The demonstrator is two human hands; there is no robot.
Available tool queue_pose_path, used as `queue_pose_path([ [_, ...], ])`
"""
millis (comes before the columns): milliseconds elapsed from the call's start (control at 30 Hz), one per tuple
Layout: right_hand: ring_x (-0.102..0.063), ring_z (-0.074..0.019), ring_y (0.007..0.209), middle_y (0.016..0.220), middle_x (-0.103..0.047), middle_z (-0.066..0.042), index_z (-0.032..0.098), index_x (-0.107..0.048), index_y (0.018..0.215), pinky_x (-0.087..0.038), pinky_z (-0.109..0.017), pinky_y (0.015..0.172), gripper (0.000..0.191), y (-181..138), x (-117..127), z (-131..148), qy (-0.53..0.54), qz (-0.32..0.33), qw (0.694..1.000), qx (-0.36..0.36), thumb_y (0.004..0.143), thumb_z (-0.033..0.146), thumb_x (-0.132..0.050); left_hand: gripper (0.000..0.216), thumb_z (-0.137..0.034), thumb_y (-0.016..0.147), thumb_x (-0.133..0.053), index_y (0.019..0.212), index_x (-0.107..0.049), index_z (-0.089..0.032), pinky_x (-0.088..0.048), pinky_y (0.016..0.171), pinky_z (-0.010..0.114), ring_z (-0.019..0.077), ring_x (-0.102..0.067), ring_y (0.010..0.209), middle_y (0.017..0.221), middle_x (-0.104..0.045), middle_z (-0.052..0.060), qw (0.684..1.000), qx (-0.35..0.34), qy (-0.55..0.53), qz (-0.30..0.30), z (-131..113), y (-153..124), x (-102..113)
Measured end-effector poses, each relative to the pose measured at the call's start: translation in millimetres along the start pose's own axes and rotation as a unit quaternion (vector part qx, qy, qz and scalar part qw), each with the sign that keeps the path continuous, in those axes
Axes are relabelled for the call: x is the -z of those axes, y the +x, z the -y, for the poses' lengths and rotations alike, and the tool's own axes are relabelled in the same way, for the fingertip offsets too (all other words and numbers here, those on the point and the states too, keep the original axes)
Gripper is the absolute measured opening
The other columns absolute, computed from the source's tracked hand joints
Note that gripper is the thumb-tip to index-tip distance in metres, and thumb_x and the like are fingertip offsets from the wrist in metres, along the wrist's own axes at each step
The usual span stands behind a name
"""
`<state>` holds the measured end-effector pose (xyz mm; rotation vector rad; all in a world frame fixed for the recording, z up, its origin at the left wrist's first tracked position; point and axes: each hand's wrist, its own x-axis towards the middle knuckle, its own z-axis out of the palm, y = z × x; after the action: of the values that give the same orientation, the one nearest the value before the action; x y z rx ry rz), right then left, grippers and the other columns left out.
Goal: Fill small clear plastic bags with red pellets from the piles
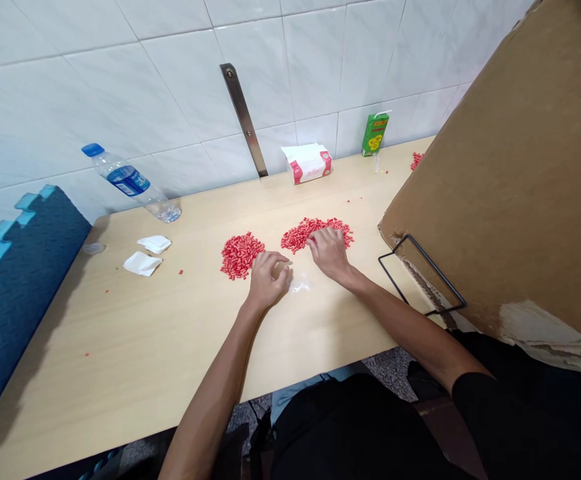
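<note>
Two heaps of small red pieces lie on the light wooden table [135,347]: a left heap [240,254] and a right heap [315,231]. My left hand [267,279] rests between the heaps, fingers curled over a small clear plastic piece [300,285]; what it grips is hard to make out. My right hand [329,252] lies on the near edge of the right heap, fingertips pinched among the red pieces.
A water bottle [130,181] lies at the back left by crumpled white papers [146,255]. A tissue pack [307,162] and green carton [375,133] stand against the tiled wall. A large cardboard box [515,173] and black wire frame [423,275] crowd the right. Blue foam mat [15,280] at left.
</note>
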<state>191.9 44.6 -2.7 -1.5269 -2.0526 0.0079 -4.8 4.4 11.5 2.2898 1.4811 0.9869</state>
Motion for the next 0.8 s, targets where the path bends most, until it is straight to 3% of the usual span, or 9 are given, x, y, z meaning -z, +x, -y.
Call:
queue_pose_path([
  [100,-0.056,-0.0215,0.09,0.092,-0.068,-0.008,0.017,-0.06,0.097,-0.035,-0.035,0.087,0.026,-1.6,-1.2,-4.2,0.066,-0.058,0.995,-0.051,0.099,0.031,-0.038,0.013,-0.027,0.084,-0.053,0.091,-0.063,-0.021,-0.042,0.091,0.041,0.0225,-0.054,0.097,0.098,-0.064,0.006,1.0,0.011,0.004,0.01,0.3,0.3,0.5],
  [200,-0.058,-0.0208,0.085,0.088,-0.067,-0.006,0.019,-0.06,0.096,-0.039,-0.033,0.085,0.024,-2.1,-3.4,-7.7,0.116,-0.075,0.987,-0.086,0.097,0.03,-0.039,0.018,-0.033,0.082,-0.057,0.096,-0.064,-0.023,-0.04,0.094,0.043,0.0241,-0.053,0.103,0.105,-0.063,0.006,0.998,0.003,0.016,0.062,0.6,-0.3,3.1],
  [400,-0.059,-0.0182,0.086,0.095,-0.066,-0.008,0.017,-0.058,0.102,-0.043,-0.028,0.08,0.024,-3.1,-5.4,-9.0,0.139,-0.081,0.984,-0.075,0.095,0.023,-0.036,0.035,-0.045,0.067,-0.075,0.099,-0.07,-0.031,-0.033,0.096,0.049,0.0299,-0.044,0.113,0.124,-0.054,0.006,0.986,-0.024,0.046,0.159,1.4,-4.4,9.0],
  [600,-0.058,-0.0185,0.082,0.086,-0.064,-0.006,0.019,-0.059,0.091,-0.042,-0.028,0.077,0.025,-3.9,-4.8,-8.0,0.133,-0.052,0.989,-0.044,0.091,0.017,-0.035,0.018,-0.045,0.074,-0.07,0.082,-0.073,-0.029,-0.033,0.093,0.049,0.0287,-0.045,0.108,0.117,-0.059,0.005,0.985,-0.037,0.055,0.157,2.7,-6.0,6.8],
  [800,-0.056,-0.0198,0.085,0.088,-0.064,-0.006,0.018,-0.059,0.093,-0.039,-0.033,0.084,0.021,-1.1,1.7,-11.3,0.119,-0.051,0.987,-0.098,0.085,0.015,-0.04,0.02,-0.043,0.081,-0.064,0.073,-0.073,-0.027,-0.034,0.094,0.052,0.0284,-0.047,0.106,0.109,-0.064,0.006,0.988,-0.016,0.021,0.151,2.5,-5.1,4.8],
])
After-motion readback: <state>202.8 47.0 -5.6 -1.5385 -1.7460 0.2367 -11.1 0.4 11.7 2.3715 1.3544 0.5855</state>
